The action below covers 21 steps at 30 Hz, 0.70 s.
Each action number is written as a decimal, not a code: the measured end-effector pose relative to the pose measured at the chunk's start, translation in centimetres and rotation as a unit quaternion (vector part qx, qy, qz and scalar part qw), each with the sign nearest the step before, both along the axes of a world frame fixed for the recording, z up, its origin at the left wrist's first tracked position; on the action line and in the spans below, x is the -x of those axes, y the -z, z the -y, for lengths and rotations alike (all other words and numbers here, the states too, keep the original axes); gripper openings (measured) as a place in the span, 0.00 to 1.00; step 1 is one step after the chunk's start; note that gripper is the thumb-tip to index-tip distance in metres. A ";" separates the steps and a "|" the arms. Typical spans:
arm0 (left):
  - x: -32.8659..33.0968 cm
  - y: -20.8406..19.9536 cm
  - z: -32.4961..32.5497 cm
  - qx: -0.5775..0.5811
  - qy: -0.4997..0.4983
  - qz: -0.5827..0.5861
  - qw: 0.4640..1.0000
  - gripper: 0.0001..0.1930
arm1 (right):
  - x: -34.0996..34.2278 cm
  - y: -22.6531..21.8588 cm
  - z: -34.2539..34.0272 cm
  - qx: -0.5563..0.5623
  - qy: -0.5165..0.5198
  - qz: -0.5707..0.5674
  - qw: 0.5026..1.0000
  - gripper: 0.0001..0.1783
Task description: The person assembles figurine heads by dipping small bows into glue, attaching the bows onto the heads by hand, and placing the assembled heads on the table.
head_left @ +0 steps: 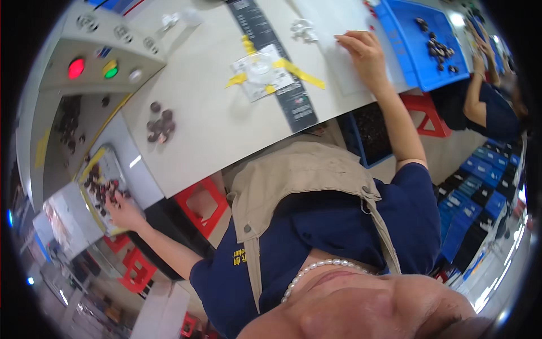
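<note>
My left hand (124,213) reaches into a shallow tray with yellow edging (116,231) at the lower left. Its fingers are apart among the small dark round parts (97,183) there, and their tips are partly hidden. Over the right side of the table, my right hand (366,55) is raised with its fingertips drawn together; whatever they pinch is too small to make out. Left of it lies a small heap of white parts (304,31). Midway between my hands, a clear round piece (259,69) sits on a white sheet fixed by yellow tape (302,74).
Several dark round parts (161,125) lie loose on the white table (203,130). A grey machine housing with lit buttons (76,68) stands at the left. On the right are a blue bin (402,48) with dark parts and another person's arm (477,96). Red stools (204,206) stand below.
</note>
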<state>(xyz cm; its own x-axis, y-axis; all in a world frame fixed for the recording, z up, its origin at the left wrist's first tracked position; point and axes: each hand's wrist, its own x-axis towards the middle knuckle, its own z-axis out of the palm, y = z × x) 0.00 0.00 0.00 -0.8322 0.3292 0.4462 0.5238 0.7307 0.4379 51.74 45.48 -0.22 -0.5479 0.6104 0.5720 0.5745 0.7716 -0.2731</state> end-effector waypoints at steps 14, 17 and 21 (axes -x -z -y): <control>-7.7 -4.9 -17.5 0.089 0.267 0.097 0.955 0.15 | 1.8 -2.3 1.8 0.156 0.045 0.003 0.987 0.06; -8.2 -4.9 -21.1 0.178 0.359 0.002 0.916 0.15 | 1.8 -2.6 3.4 0.239 0.069 -0.081 0.965 0.06; -6.8 -3.3 -23.2 0.162 0.428 0.142 0.878 0.17 | 1.9 -2.0 5.0 0.358 0.018 -0.206 0.911 0.07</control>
